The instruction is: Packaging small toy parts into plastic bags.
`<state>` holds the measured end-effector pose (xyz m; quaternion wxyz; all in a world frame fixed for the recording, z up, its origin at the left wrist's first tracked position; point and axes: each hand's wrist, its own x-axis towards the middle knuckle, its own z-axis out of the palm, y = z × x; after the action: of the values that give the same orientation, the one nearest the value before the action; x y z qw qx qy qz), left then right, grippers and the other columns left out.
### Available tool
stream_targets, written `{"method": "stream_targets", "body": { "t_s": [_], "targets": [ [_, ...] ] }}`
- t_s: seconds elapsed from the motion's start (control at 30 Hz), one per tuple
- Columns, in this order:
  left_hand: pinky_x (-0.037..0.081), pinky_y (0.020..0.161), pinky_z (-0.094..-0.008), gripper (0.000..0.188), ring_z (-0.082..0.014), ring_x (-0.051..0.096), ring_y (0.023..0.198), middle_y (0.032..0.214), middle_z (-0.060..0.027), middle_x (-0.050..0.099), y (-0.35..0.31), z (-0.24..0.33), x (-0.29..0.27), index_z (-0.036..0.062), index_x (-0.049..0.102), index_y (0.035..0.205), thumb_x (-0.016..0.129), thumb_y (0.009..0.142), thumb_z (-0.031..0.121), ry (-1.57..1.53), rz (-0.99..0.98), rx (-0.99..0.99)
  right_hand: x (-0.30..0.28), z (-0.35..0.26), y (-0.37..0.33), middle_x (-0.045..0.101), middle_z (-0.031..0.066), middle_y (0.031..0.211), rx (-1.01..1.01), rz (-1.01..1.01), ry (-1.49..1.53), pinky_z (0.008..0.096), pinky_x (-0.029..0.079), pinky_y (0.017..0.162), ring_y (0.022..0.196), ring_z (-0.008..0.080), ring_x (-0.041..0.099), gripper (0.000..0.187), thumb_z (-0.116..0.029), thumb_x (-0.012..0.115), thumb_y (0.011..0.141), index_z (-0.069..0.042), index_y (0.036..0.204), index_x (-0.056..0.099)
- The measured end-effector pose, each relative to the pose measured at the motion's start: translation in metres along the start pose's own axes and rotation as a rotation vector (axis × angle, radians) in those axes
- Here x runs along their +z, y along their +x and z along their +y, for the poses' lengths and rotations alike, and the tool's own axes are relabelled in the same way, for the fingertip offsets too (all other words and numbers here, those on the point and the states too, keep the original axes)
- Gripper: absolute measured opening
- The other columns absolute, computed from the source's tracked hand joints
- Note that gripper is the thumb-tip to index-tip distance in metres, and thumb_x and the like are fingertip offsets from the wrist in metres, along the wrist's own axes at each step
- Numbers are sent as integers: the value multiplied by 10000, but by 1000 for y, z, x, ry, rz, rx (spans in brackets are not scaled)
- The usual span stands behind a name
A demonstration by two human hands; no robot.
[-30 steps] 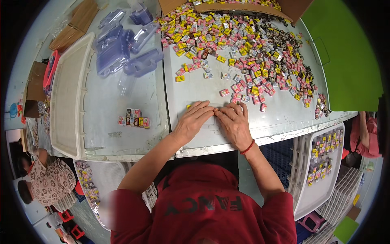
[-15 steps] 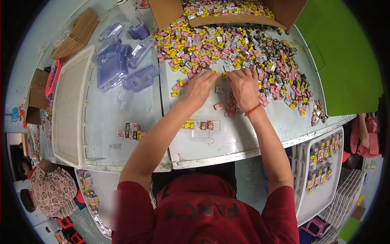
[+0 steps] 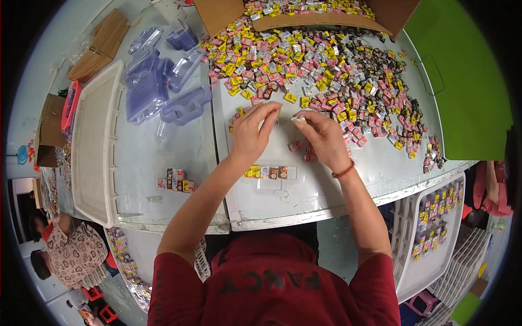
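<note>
Forearms (image 3: 205, 196) forward, left grip (image 3: 253, 132) near right grip (image 3: 324, 136)

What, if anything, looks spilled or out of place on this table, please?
The small boxes lie jumbled in front of the cardboard box, as if spilled, unlike the neat row in the clear tray.

A head-worn fisheye looks steeply down on the nearby left hand (image 3: 250, 135) and right hand (image 3: 328, 142). The wearer (image 3: 261, 255) fills six o'clock.

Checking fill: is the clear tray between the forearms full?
Partly full: the clear tray holds small boxes, but its right end is bare.
</note>
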<state>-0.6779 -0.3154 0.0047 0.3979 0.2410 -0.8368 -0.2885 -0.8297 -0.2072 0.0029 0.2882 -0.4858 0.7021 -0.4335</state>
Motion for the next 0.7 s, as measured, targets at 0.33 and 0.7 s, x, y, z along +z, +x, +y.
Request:
{"method": "stream_targets", "body": {
  "t_s": [0.33,0.7],
  "targets": [
    [520,717,-267,179,-158,663,808,986,-96,665,-41,53,-22,-5,637,1092,555,940,43,-467,-70,-246,1,-41,-52,680,64,1020,43,-125,781,247,470,851,908,103,613,264,-95,586,946,4,1188,618],
    [509,657,-243,178,-136,645,789,957,-88,665,-49,61,-14,4,650,1081,568,924,17,-450,-192,-287,-22,-16,-84,680,30,981,76,144,584,231,464,816,894,78,602,251,-51,613,921,-7,1168,616]
  ]
}}
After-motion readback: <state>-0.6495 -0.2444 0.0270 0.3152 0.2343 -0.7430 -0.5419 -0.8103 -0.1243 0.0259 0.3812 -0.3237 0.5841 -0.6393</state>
